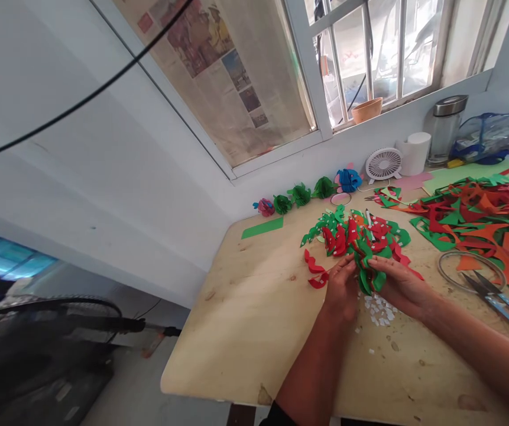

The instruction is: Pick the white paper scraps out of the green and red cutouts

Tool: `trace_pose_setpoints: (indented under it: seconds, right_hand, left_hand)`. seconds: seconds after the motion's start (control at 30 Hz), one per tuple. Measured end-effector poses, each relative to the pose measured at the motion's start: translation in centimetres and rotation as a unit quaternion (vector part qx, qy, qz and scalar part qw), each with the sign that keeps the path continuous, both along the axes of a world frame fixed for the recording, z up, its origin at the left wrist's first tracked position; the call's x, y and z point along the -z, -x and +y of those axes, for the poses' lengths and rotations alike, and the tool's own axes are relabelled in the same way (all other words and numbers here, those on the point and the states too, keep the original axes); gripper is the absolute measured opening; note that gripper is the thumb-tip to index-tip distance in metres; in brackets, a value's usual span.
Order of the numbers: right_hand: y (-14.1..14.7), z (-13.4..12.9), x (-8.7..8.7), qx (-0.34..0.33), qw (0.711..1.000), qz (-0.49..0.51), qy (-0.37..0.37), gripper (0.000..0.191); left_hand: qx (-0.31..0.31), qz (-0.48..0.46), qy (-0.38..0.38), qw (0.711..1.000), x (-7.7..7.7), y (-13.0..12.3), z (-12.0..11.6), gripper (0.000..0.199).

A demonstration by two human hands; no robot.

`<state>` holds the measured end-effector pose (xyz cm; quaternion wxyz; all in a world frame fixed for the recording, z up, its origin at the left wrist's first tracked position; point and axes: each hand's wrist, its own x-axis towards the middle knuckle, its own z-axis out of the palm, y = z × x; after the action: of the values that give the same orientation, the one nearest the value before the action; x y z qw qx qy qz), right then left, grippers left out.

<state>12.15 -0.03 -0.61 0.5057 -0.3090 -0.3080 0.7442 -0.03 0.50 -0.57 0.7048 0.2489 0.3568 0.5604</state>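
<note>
Between my two hands is a layered green paper piece (368, 273) with some red and orange in its folds. My left hand (343, 281) pinches its left side, and my right hand (398, 284) grips its right edge with the fingers closed. Just behind it lies a heap of cut red (337, 241) and green paper shapes (325, 223), many dotted with small white squares. Loose white squares (381, 310) are scattered on the wooden table (245, 313) below my hands. Two red wavy pieces (313, 262) rest to the left.
Paper scraps (493, 219), scissors (498, 296) and a metal ring (444, 269) lie at right. Along the wall stand green paper figures (301, 194), a blue one (349, 180), a small fan (383, 164), a white container (415, 154) and a glass jar (444, 133).
</note>
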Motion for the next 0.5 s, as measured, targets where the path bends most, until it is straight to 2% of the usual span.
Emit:
trace_pose_setpoints:
  seconds: [0.1, 0.27, 0.5]
  right_hand:
    - [0.02, -0.19, -0.17, -0.011, 1.0, 0.016, 0.004, 0.008]
    - [-0.12, -0.2, -0.26, -0.016, 1.0, -0.005, -0.01, 0.011]
    - [0.08, -0.46, -0.58, -0.032, 0.996, 0.073, 0.042, 0.007]
  left_hand:
    - [0.033, -0.029, 0.003, 0.999, 0.0, 0.41, -0.01, 0.026]
    - [0.041, -0.039, 0.016, 0.998, -0.05, 0.79, -0.13, 0.029]
    - [0.068, -0.063, 0.032, 0.995, -0.63, 0.93, -0.35, 0.033]
